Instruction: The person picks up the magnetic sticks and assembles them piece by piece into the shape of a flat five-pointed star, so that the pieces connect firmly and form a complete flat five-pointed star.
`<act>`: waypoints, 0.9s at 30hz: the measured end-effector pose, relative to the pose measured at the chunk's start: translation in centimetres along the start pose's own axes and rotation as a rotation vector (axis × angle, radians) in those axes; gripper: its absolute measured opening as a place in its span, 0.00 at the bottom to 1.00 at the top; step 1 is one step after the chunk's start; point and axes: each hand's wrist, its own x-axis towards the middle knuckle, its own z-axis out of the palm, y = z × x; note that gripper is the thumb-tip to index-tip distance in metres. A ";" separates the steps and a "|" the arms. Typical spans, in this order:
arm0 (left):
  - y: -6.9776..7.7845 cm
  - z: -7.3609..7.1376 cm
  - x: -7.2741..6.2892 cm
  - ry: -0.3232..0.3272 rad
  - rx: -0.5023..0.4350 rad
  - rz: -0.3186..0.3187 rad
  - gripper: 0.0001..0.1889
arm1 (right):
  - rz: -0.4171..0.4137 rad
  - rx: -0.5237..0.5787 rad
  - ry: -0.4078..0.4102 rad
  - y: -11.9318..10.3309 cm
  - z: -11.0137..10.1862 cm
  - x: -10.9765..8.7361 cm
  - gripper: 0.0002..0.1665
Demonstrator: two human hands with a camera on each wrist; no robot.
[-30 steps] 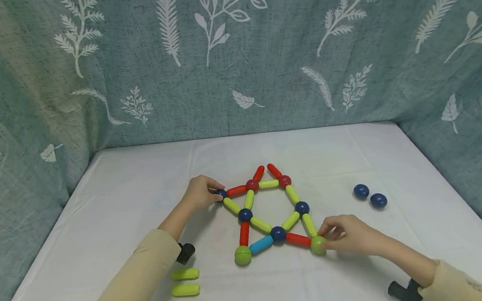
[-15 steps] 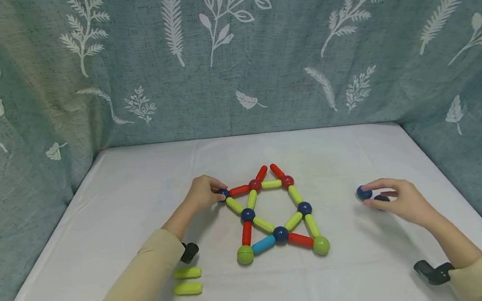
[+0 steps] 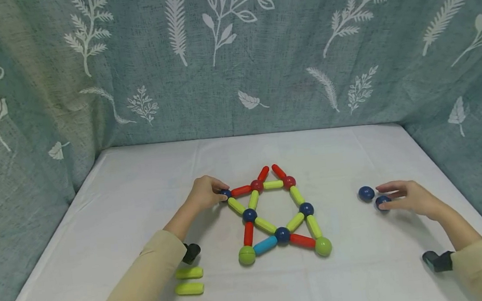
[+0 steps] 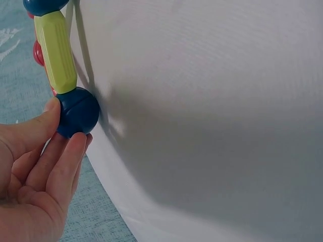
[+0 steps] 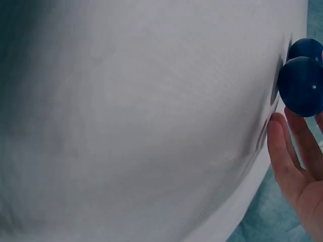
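On the white table lies a ring of ridged sticks and coloured balls [image 3: 282,234]. My left hand [image 3: 201,193] pinches the dark blue ball [image 4: 79,112] at the ring's upper left corner, thumb on one side and fingers on the other. A lime stick [image 4: 56,53] and a red stick [image 3: 241,190] run from that ball. Off to the right, my right hand [image 3: 411,197] holds thumb and fingers around the nearer of two loose blue balls [image 5: 302,86], its thumb over the ball's front. The other loose blue ball [image 3: 366,193] sits just beyond. My right thumb is mostly out of the right wrist view.
Two loose lime sticks [image 3: 190,288] lie beside my left sleeve [image 3: 142,281]. Two red sticks [image 3: 278,171] stick out at the ring's far side. Green balls [image 3: 323,246] form its near corners. A leaf-patterned curtain [image 3: 233,73] hangs behind and around the table.
My right hand has left the ring's near right green ball, reached the farther loose blue ball, then shifted to the nearer one. My left hand stays on its blue ball; the view shifts slightly.
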 end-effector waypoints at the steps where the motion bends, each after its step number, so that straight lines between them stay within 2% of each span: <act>1: 0.0 0.0 0.0 -0.002 0.000 -0.001 0.12 | 0.005 -0.001 -0.001 0.1 0.0 0.0 0.36; 9: 0.3 -0.2 -0.2 -0.012 -0.005 -0.003 0.12 | 0.046 0.008 0.001 0.3 0.1 -0.3 0.32; 15: 0.2 -0.2 -0.1 -0.013 -0.009 -0.008 0.12 | 0.037 -0.003 0.058 -0.5 -0.5 0.1 0.28; 20: 0.1 -0.4 -0.1 -0.011 -0.016 0.002 0.12 | -0.009 0.019 0.096 -2.5 -1.2 1.5 0.28; 27: 0.2 -0.2 0.0 -0.009 -0.021 0.007 0.12 | -0.061 0.084 0.049 -5.7 -0.7 5.1 0.29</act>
